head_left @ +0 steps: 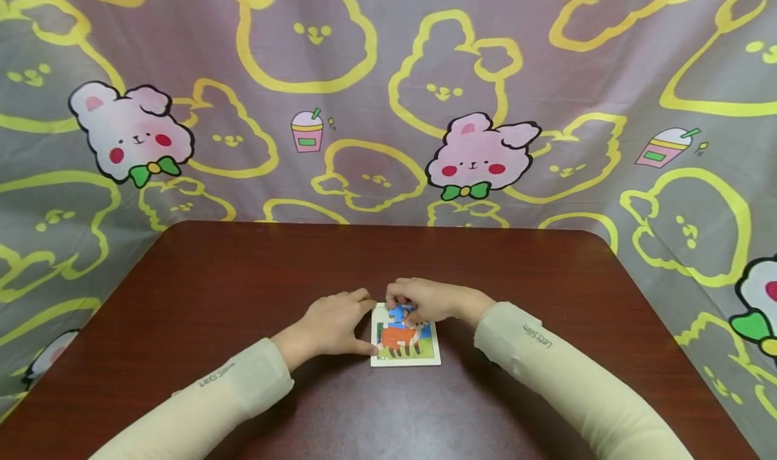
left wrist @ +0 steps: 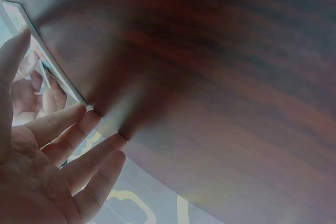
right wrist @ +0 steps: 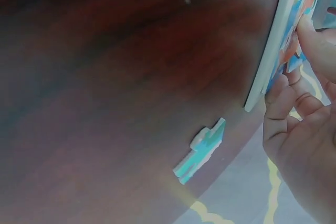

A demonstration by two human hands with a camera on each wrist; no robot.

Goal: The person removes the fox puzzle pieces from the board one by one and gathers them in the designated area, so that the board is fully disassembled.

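A jigsaw puzzle board (head_left: 405, 362) with a white border lies on the table, showing an orange animal on grass. My left hand (head_left: 336, 322) rests against its left side, thumb near the lower corner and forefinger near the upper one. In the left wrist view the left hand (left wrist: 47, 156) has its fingers spread and fairly straight along the board's edge (left wrist: 58, 72). Over the top of the board, my right hand (head_left: 427, 299) pinches a blue puzzle piece (head_left: 397, 313) between thumb and fingers. Those fingers partly cover the picture's upper right.
One loose blue puzzle piece (right wrist: 200, 150) lies on the table beyond the board in the right wrist view; the head view does not show it. The dark brown table (head_left: 255, 264) ends at a patterned curtain (head_left: 364, 109) behind and at both sides.
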